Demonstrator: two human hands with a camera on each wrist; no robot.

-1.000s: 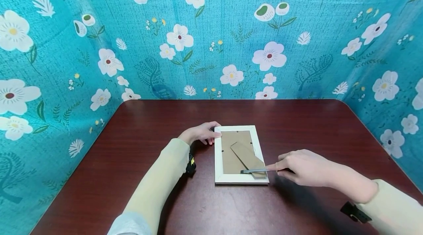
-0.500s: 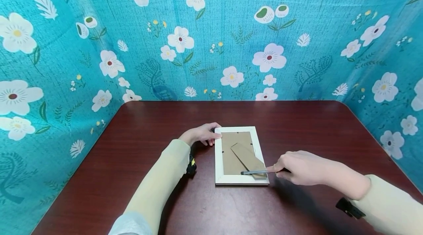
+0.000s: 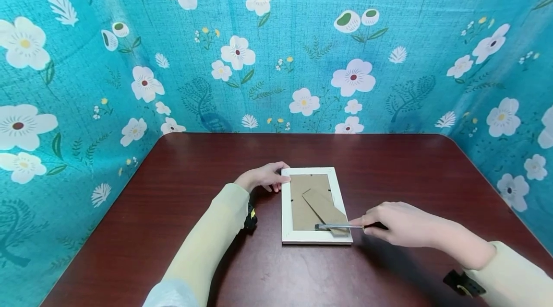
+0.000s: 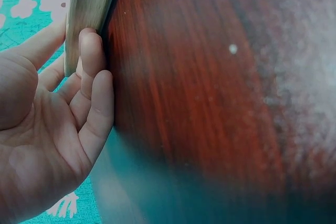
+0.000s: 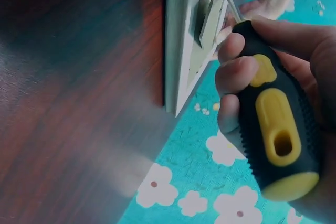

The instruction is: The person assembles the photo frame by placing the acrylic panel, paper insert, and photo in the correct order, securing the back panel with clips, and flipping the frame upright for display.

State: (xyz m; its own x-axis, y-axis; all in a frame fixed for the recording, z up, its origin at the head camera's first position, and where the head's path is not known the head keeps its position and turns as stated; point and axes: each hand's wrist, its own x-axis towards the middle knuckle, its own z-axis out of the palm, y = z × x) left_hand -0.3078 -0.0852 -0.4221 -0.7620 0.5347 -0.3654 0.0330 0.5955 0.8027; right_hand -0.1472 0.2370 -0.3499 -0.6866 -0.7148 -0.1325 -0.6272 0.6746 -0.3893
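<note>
A white picture frame lies face down on the table, its brown backing board and slanted stand leg facing up. My left hand grips the frame's far left corner, thumb on top and fingers along the wooden side, as the left wrist view shows. In my right hand is a screwdriver with a black and yellow handle. Its flat metal shaft crosses the stand leg's lower end, and the tip is at the backing's near edge. Whether the tip is under the board cannot be made out.
Small dark tabs sit along the backing's edges. The dark red-brown table reaches back to a blue flowered cloth, which also hangs at both sides.
The right hand has shifted slightly on the screwdriver, and more of the shaft and dark handle shows. The tip stays at the same place on the frame. The left hand keeps its hold.
</note>
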